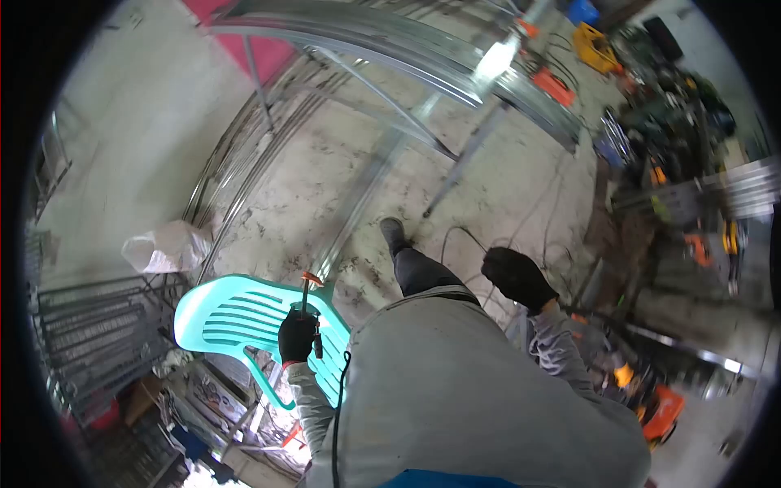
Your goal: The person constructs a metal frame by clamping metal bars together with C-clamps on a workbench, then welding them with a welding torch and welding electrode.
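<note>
My left hand [297, 335], in a black glove, is closed around a clamp [306, 294] with an orange end and a dark bar. Behind that hand is a turquoise plastic chair [220, 313] with a slatted back. Out to the right, my right hand [514, 276], also gloved in black, hangs over the floor near some cables. Its fingers look curled, but blur and the dark glove hide whether it holds anything.
A long metal-topped bench [350, 32] on thin legs crosses the top. Metal bars [268, 163] lie on the floor at the left, near a white bag [168, 247]. Metal racks [98, 333] stand farther left. Tools and cables crowd the right, including a yellow tool [595, 49].
</note>
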The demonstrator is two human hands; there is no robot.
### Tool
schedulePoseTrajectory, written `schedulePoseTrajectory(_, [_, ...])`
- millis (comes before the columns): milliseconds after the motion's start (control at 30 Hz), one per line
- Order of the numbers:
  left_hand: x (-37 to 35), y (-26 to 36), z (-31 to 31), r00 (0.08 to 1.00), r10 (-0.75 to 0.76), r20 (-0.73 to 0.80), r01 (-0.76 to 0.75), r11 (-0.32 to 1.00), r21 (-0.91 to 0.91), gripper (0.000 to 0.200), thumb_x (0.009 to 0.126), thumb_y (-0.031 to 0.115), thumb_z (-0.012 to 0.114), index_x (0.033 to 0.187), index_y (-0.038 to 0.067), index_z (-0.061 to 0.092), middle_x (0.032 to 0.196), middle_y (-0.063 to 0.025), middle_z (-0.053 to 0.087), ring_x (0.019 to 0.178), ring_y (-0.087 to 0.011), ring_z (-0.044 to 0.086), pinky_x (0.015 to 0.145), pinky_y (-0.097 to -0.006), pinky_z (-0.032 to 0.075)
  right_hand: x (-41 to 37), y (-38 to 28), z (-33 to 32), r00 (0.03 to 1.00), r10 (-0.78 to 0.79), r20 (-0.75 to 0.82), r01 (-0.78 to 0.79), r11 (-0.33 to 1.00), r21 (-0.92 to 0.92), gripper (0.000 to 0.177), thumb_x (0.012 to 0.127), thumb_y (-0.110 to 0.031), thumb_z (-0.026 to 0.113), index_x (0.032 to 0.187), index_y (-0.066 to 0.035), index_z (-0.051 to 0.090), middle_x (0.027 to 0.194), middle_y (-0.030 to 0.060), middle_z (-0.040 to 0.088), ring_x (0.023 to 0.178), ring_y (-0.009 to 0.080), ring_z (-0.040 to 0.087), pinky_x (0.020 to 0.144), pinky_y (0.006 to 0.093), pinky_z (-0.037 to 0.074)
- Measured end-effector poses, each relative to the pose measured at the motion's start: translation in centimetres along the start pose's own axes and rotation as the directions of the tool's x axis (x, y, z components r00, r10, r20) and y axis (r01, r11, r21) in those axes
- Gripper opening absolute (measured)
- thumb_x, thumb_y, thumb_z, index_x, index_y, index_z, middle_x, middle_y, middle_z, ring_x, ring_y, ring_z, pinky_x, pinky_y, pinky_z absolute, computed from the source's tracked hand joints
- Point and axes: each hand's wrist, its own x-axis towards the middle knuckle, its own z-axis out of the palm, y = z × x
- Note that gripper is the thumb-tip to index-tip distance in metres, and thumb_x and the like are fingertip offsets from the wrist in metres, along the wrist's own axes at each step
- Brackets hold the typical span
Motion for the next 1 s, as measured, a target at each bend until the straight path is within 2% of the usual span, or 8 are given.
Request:
schedulePoseTrajectory(67, [1.7, 0.0, -0.6, 0.996, -0.085, -0.039, 0.085, 0.996, 0.002, 0.015, 0.094, 0.023, 0.067, 0.099, 0.011, 0.072, 0.083, -0.0069, 0.077, 0.077, -0.0227, 0.077, 0.065, -0.0403, 0.059, 9.7, 1.8, -0.8, 0.964, 0.246, 0.095, -0.264, 0.909, 0.323, 0.022, 0.096, -0.012, 0.074, 0.116, -0.004, 0.072, 0.106, 0.0109, 0.074, 0.096, 0.0271, 0.075, 0.081, 0.0393, 0.062])
schedulePoseTrajectory(133, [2.8, 1.7, -2.1, 0.988, -0.116, -0.103, 0.128, 0.985, 0.112, 0.019, 0.090, 0.029, 0.072, 0.094, 0.011, 0.075, 0.082, -0.0076, 0.078, 0.077, -0.0236, 0.077, 0.069, -0.0402, 0.059, 18.5, 4.2, -0.3, 0.789, 0.497, 0.362, -0.582, 0.416, 0.699, 0.028, 0.097, -0.003, 0.069, 0.125, 0.002, 0.068, 0.117, 0.0112, 0.073, 0.107, 0.0206, 0.072, 0.091, 0.0348, 0.059])
schedulePoseTrajectory(200, [4.0, 1.6, -3.6, 0.992, 0.010, -0.125, -0.001, 0.997, 0.073, 0.012, 0.090, 0.022, 0.073, 0.095, 0.013, 0.076, 0.083, -0.0086, 0.077, 0.076, -0.0275, 0.075, 0.069, -0.0433, 0.058, 27.8, 5.3, 0.2, 0.887, 0.404, 0.223, -0.422, 0.516, 0.745, 0.030, 0.098, -0.002, 0.068, 0.127, 0.002, 0.067, 0.121, 0.0117, 0.072, 0.111, 0.0201, 0.071, 0.095, 0.0344, 0.057])
schedulePoseTrajectory(367, [5.6, 11.5, -6.3, 0.900, -0.357, -0.250, 0.125, 0.761, -0.636, 0.013, 0.096, 0.015, 0.065, 0.102, 0.004, 0.064, 0.079, -0.0068, 0.070, 0.058, -0.0133, 0.064, 0.051, -0.0295, 0.048, 47.3, 7.6, 1.2, 0.986, 0.161, -0.046, -0.061, 0.604, 0.795, 0.038, 0.100, -0.005, 0.069, 0.137, 0.000, 0.063, 0.133, 0.0143, 0.070, 0.123, 0.0232, 0.068, 0.106, 0.0378, 0.053])
schedulePoseTrajectory(600, [12.8, 9.0, -7.4, 0.740, -0.584, -0.334, 0.207, 0.670, -0.713, 0.010, 0.096, 0.015, 0.063, 0.095, 0.006, 0.064, 0.076, -0.0048, 0.068, 0.055, -0.0150, 0.063, 0.048, -0.0311, 0.048, 65.5, 12.9, 6.9, 0.994, 0.098, -0.044, -0.024, 0.605, 0.796, 0.032, 0.105, -0.016, 0.068, 0.133, -0.002, 0.065, 0.128, 0.0078, 0.070, 0.116, 0.0171, 0.065, 0.102, 0.0329, 0.051])
schedulePoseTrajectory(867, [30.6, 1.0, -18.7, 0.901, -0.259, -0.347, 0.287, 0.957, 0.031, 0.014, 0.077, 0.022, 0.084, 0.087, 0.016, 0.076, 0.096, -0.0128, 0.071, 0.086, -0.0344, 0.072, 0.072, -0.0469, 0.058, 79.9, 21.6, 13.8, 0.930, 0.368, 0.006, -0.262, 0.650, 0.714, 0.038, 0.110, -0.024, 0.058, 0.142, -0.005, 0.064, 0.137, 0.0098, 0.067, 0.123, 0.0201, 0.067, 0.099, 0.0329, 0.055])
schedulePoseTrajectory(967, [38.5, 0.9, -24.9, 0.929, -0.197, -0.314, 0.196, 0.980, -0.035, 0.015, 0.077, 0.019, 0.083, 0.089, 0.017, 0.075, 0.098, -0.0101, 0.070, 0.088, -0.0332, 0.071, 0.074, -0.0452, 0.059, 85.6, 25.3, 15.5, 0.739, 0.670, 0.072, -0.383, 0.330, 0.863, 0.055, 0.113, -0.039, 0.051, 0.156, -0.005, 0.048, 0.153, 0.0192, 0.056, 0.134, 0.0381, 0.062, 0.111, 0.0497, 0.052])
schedulePoseTrajectory(1000, [40.6, 1.3, -27.4, 0.969, -0.015, -0.247, 0.088, 0.953, 0.289, 0.014, 0.078, 0.018, 0.082, 0.089, 0.016, 0.075, 0.099, -0.0089, 0.070, 0.089, -0.0317, 0.071, 0.074, -0.0449, 0.059, 87.7, 26.8, 15.8, 0.673, 0.732, 0.110, -0.383, 0.217, 0.898, 0.059, 0.113, -0.043, 0.050, 0.160, -0.008, 0.044, 0.155, 0.0209, 0.053, 0.135, 0.0405, 0.060, 0.111, 0.0524, 0.051])
